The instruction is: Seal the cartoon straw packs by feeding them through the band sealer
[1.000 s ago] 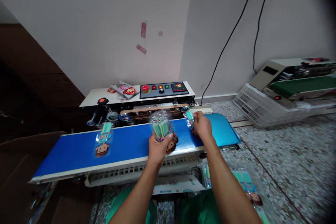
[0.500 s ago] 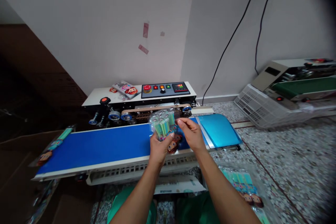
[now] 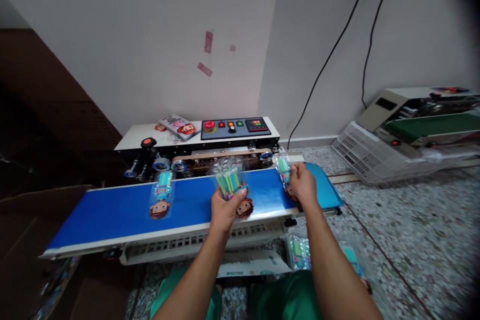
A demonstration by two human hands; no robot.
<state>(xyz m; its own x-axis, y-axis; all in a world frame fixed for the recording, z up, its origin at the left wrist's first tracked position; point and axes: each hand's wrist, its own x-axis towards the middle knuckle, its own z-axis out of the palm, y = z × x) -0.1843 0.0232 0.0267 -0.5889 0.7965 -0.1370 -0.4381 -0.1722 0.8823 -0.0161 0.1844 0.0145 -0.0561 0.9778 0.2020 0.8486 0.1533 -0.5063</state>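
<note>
My left hand (image 3: 224,210) is closed around a bundle of clear packets (image 3: 229,180) with green and teal strips and a brown-haired cartoon head, held above the blue belt (image 3: 123,210). Farther right, my right hand (image 3: 303,182) pinches a single similar packet (image 3: 284,170) at the right part of the belt, close to the sealing machine's end. Another packet (image 3: 161,195) lies on the belt left of my hands, its top edge by the machine's wheels.
Behind the belt stands the machine's control panel (image 3: 236,127), with a printed pack (image 3: 179,126) on its top. More packets (image 3: 300,252) lie low at the right. A cardboard box (image 3: 22,220) is at left; a white crate (image 3: 360,152) at right.
My right hand has moved right, away from the bundle, with one packet. A packet now shows on the belt's left half; the one at its far left end is gone from view.
</note>
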